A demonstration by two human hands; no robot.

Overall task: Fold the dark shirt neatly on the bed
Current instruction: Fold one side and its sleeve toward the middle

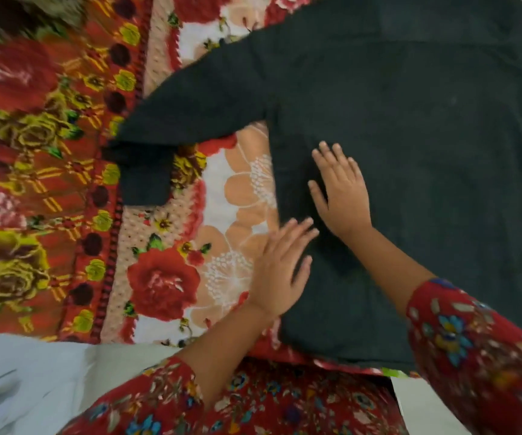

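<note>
The dark shirt (410, 127) lies spread flat on the bed and fills the right half of the view. One long sleeve (190, 111) stretches out to the left, its cuff end bent downward. My right hand (339, 191) rests flat on the shirt near its left side edge, fingers straight and spread. My left hand (280, 271) lies flat with straight fingers across that same edge, partly on the shirt and partly on the bedcover.
A red floral bedcover (159, 277) covers the bed, with a yellow-flowered band (33, 152) at the left. The bed's near edge (112, 342) runs along the bottom, with pale floor below it. My red patterned sleeves show at the bottom.
</note>
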